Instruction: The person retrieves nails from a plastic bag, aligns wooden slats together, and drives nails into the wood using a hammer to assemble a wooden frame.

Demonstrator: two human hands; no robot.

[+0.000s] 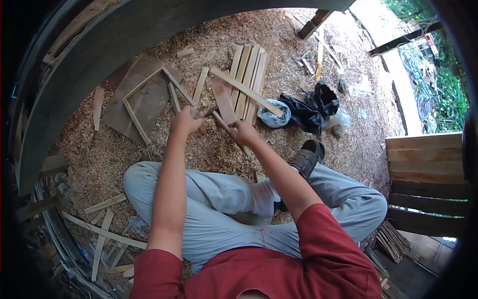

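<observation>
My left hand is closed at the near end of a wooden strip, part of a thin open wooden frame. That frame lies over a flat brown board on the ground. A hammer with a wooden handle is in my right hand, its head pointing left toward the left hand. Just beyond the right hand lies a flat reddish board. A small brown wood piece shows beside my left fingers.
Several planks lie side by side ahead, with a long slat across them. Black plastic bags and a clear bag sit to their right. Loose slats lie at lower left. Wood shavings cover the ground.
</observation>
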